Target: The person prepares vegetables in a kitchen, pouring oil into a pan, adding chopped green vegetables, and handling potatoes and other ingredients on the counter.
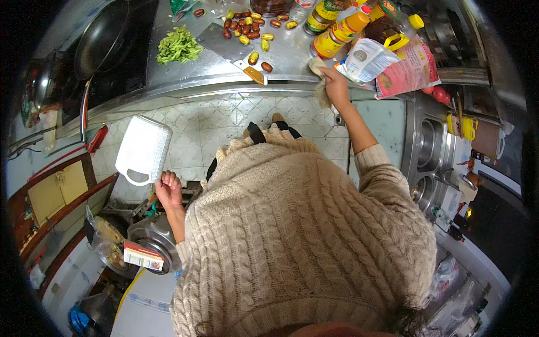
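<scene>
At the left, my left hand [169,191] is closed at the handle end of a white cutting board [145,147], which hangs tilted over the tiled floor, away from the counter. My right hand [336,89] grips a pale, crumpled cloth [321,81] at the front edge of the steel counter [196,78]. On the counter a cleaver [224,44] lies flat, its wooden handle reaching the front edge. Left of its blade is a heap of chopped green vegetable [179,45]. Several red-brown and yellowish date-like fruits [247,25] are scattered beyond and beside the cleaver.
Sauce bottles [339,35] stand at the back right, with a white bag [368,59] and a pink bag [407,70] near my right hand. A wok [101,39] is at the far left. Sink basins [429,143] lie to the right, and a pot [154,247] sits behind my left arm.
</scene>
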A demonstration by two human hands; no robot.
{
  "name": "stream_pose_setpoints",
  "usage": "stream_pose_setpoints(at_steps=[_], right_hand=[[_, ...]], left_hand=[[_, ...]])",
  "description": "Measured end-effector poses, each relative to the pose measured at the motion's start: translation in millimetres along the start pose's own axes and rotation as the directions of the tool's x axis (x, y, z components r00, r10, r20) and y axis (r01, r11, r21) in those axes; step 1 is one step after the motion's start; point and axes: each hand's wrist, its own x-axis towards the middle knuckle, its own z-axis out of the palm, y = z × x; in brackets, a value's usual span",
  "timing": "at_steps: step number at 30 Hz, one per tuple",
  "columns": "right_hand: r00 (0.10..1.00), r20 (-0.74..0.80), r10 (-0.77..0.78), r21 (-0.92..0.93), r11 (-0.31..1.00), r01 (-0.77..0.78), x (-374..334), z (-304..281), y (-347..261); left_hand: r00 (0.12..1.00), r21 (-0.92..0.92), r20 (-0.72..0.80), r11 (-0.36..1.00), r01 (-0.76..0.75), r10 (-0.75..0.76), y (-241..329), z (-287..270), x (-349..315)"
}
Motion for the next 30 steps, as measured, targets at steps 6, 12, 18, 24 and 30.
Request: stream_pose_setpoints(at_steps=[6, 12, 18, 24, 30], right_hand=[[0.952, 0.03, -0.303, -0.216, 0.928, 0.302, 48.2, 82.4, -31.2], [0.952, 0.176, -0.252, -0.473, 0.826, 0.306, 79.2, 102.4, -67.4], [0.921, 0.107, -0.374, -0.507, 0.777, 0.374, 40.9, 100.2, -42.2], [0.948, -0.012, -0.317, -0.763, 0.615, 0.197, 94.1, 82.7, -20.6], [0.971, -0.204, -0.123, -0.648, 0.76, -0.04, 103.1, 112.6, -14.2]], left_hand=[[1.0, 0.06, 0.012, 0.998, 0.008, -0.009, 5.8, 22.1, 8.9], [1.0, 0.093, 0.01, 0.996, 0.004, -0.005, 9.8, 10.1, -1.0], [0.995, 0.112, -0.092, 0.993, -0.022, 0.033, 2.8, 1.8, -12.0], [0.992, 0.139, -0.12, 0.99, -0.016, 0.033, 5.6, 1.1, -29.0], [0.99, 0.234, -0.141, 0.972, 0.02, 0.013, 22.2, 17.8, -31.2]])
